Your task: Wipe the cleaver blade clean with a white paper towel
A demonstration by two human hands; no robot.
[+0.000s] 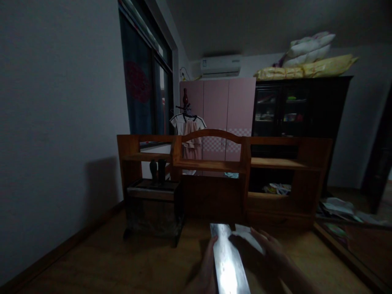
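Note:
A broad, shiny metal blade (pixel 228 261) points away from me at the bottom centre, its lower end cut off by the frame. Along its left edge, my left hand (pixel 206 265) is closed on it, with most fingers hidden. My right hand (pixel 272 249) is just to the right of the blade, fingers closed on a folded white piece of tissue or cloth (pixel 249 234). The white piece reaches close to the blade's far end; whether they touch, I cannot tell.
A dark knife block (pixel 153 208) with black handles (pixel 157 169) stands at left on the wooden tabletop (pixel 137 269). Behind it runs a wooden shelf unit (pixel 211 165). A wall (pixel 61 122) borders the left side. Papers (pixel 339 206) lie at right.

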